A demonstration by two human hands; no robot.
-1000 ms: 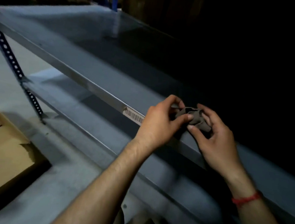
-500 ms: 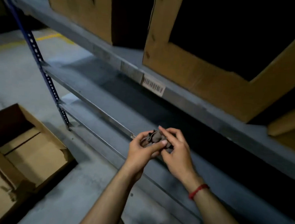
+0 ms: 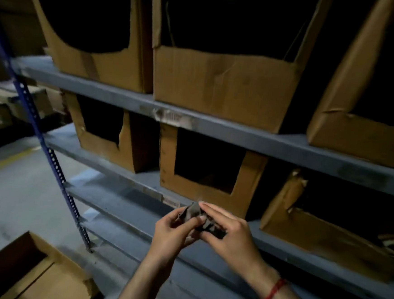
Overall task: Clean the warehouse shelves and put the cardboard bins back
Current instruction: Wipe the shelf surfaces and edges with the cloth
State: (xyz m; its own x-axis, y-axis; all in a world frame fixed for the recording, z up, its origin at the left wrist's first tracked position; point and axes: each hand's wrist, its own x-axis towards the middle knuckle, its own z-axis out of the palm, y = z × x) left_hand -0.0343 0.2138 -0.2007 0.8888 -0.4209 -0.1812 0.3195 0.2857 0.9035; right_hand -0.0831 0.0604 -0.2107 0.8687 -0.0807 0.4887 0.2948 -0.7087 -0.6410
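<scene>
1. The left hand (image 3: 173, 232) and right hand (image 3: 232, 232) meet in front of the grey metal shelves (image 3: 286, 144), both pinching a crumpled dark grey cloth (image 3: 200, 218) between thumb and fingertips.
2. Brown cardboard bins with cut-out fronts (image 3: 221, 92) stand in a row on 2 shelf levels.
3. An open brown cardboard box (image 3: 39, 278) lies on the grey floor, lower left.
4. A red thread band (image 3: 273, 293) circles the right wrist.

Dim scene as I view it: bins (image 3: 222, 85) open onto black interiors, floor (image 3: 11, 193) at left palest, motion blur throughout, shelf (image 3: 285, 147) lines bowed by wide-angle distortion at edges.
</scene>
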